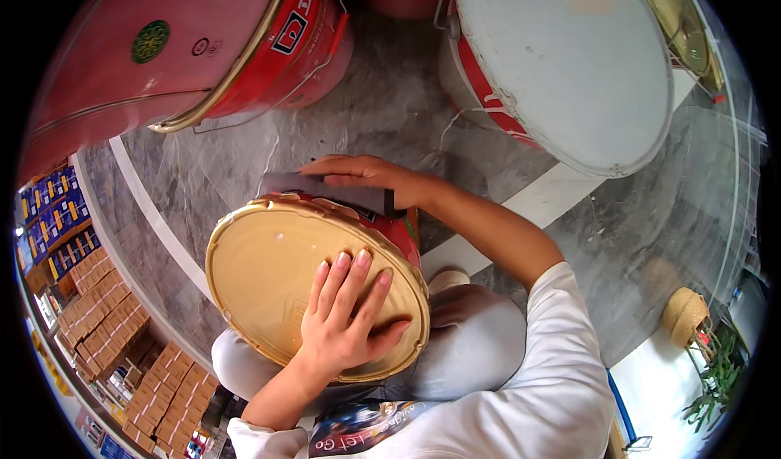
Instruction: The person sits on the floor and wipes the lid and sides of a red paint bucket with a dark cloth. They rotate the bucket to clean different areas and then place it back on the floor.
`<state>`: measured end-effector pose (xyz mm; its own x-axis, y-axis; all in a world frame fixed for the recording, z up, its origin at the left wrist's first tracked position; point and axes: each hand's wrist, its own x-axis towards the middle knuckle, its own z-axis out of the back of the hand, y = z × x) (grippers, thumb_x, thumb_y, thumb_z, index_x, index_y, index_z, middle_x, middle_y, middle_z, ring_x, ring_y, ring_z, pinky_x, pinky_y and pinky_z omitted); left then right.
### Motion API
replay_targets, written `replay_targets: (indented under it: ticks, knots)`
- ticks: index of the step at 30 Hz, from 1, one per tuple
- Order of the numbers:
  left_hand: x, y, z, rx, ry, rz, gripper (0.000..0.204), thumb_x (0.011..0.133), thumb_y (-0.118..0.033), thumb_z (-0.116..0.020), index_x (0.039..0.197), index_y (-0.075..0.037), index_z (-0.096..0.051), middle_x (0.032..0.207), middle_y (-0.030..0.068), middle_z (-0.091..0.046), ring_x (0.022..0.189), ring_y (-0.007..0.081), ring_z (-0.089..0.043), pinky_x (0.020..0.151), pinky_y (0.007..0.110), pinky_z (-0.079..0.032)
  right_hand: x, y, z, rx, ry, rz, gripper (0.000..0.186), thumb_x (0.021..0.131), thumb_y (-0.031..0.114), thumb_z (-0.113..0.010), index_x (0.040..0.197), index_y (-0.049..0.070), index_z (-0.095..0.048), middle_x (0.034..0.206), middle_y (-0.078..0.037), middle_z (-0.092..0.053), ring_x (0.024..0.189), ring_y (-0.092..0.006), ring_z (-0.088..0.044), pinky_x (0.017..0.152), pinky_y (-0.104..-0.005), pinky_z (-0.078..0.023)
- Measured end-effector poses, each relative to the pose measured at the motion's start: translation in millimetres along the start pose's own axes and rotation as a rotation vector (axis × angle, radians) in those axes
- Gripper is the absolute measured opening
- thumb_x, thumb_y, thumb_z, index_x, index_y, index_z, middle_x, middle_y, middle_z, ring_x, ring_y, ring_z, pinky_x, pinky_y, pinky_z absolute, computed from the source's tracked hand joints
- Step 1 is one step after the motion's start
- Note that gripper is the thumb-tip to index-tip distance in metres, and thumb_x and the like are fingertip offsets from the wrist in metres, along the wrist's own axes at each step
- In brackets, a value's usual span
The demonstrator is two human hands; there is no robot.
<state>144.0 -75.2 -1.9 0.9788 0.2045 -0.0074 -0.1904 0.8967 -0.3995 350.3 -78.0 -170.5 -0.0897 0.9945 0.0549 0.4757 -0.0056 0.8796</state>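
Note:
A tilted paint bucket (400,233) with a red side rests against my legs, its gold lid (268,272) turned toward me. My left hand (346,312) lies flat on that lid, fingers stretched and a little apart. Beyond the rim, my right hand (374,174) grips a dark grey cloth-like pad (325,189) with a black end, held against the bucket's side. The pad hides part of the red wall, and the undersides of my right fingers do not show.
A large red bucket (313,44) with a wire handle stands far left. At the far right is another bucket with a white lid (569,60). Stacked brown boxes (102,308) line the left side. A woven basket (685,316) and a green plant (716,386) are at right.

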Motion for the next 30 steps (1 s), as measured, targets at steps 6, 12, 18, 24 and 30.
replay_targets:
  ticks: [6,12,18,24,30]
  knots:
    - [5.0,-0.9,2.3,-0.032,-0.039,0.014,0.072,0.081,-0.04,-0.08,0.14,-0.003,-0.061,0.15,0.0265,-0.052,0.14,0.0469,-0.047,0.118,0.058,-0.035,-90.6,-102.6,8.6,-0.242,-0.56,0.09,0.048,0.096,0.001,-0.063,0.143,-0.002,-0.053,0.139,-0.017,-0.061,0.13,-0.0209,-0.058,0.113,-0.0321,-0.042]
    - [10.3,-3.5,-0.3,-0.076,-0.061,-0.008,0.071,0.082,-0.035,-0.08,0.141,-0.002,-0.059,0.153,0.0257,-0.049,0.143,0.0451,-0.045,0.119,0.057,-0.034,-155.2,-92.1,-14.8,-0.583,-0.758,0.003,0.038,0.093,-0.011,-0.059,0.129,0.0,-0.06,0.131,-0.02,-0.063,0.121,-0.0342,-0.062,0.103,-0.0362,-0.048]
    - [4.3,-2.3,0.3,-0.074,-0.086,-0.001,0.072,0.083,-0.033,-0.081,0.143,-0.001,-0.058,0.155,0.025,-0.047,0.144,0.0439,-0.043,0.12,0.056,-0.033,-140.0,81.4,-45.1,-1.11,-0.804,0.4,0.034,0.085,-0.009,-0.066,0.117,0.0,-0.067,0.13,-0.02,-0.065,0.124,-0.0385,-0.062,0.106,-0.0448,-0.05]
    - [8.6,-3.2,-2.4,-0.11,-0.122,-0.02,0.073,0.083,-0.032,-0.081,0.145,-0.003,-0.056,0.157,0.0219,-0.046,0.146,0.041,-0.042,0.12,0.054,-0.033,-124.2,172.2,-10.1,-1.71,-1.025,0.842,0.023,0.084,-0.001,-0.07,0.107,0.001,-0.073,0.126,-0.02,-0.068,0.123,-0.0407,-0.064,0.109,-0.0521,-0.049]
    - [5.8,-2.2,-5.1,-0.128,-0.138,-0.02,0.075,0.083,-0.031,-0.081,0.148,-0.005,-0.054,0.158,0.021,-0.045,0.147,0.0398,-0.041,0.12,0.054,-0.033,-87.0,144.1,1.1,-2.322,-0.585,0.284,0.031,0.088,0.012,-0.062,0.117,0.009,-0.073,0.138,-0.011,-0.065,0.132,-0.0274,-0.06,0.116,-0.0439,-0.042]
